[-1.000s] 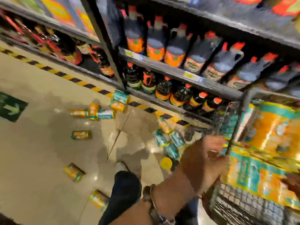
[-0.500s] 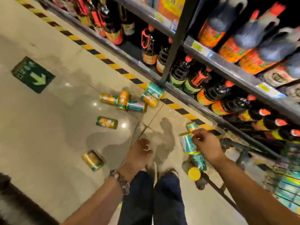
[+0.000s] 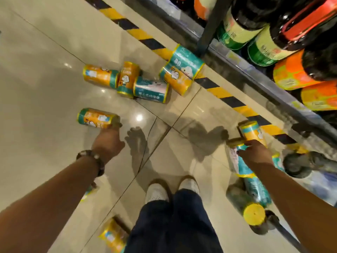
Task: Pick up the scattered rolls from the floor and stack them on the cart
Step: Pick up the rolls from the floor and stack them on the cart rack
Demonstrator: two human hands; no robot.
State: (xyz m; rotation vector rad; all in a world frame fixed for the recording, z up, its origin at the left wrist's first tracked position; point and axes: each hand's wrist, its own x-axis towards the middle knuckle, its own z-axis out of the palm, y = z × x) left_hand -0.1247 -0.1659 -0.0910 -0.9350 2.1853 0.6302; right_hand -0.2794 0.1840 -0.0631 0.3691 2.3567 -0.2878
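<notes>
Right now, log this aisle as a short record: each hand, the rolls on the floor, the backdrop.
left: left hand at the end of the lone orange roll; grip unclear
right: right hand grips a teal roll
heap: five rolls, orange and teal, bunched by the hazard tape
stray: blurred orange roll beside the left leg
backdrop: dark bottles on the low shelf

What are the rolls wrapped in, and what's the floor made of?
The rolls look wrapped in thin glossy plastic film: the printed wrap shows a sheen; what is inside does not show. The floor looks like polished tile, perhaps stone: it mirrors lights and has straight joints.
</notes>
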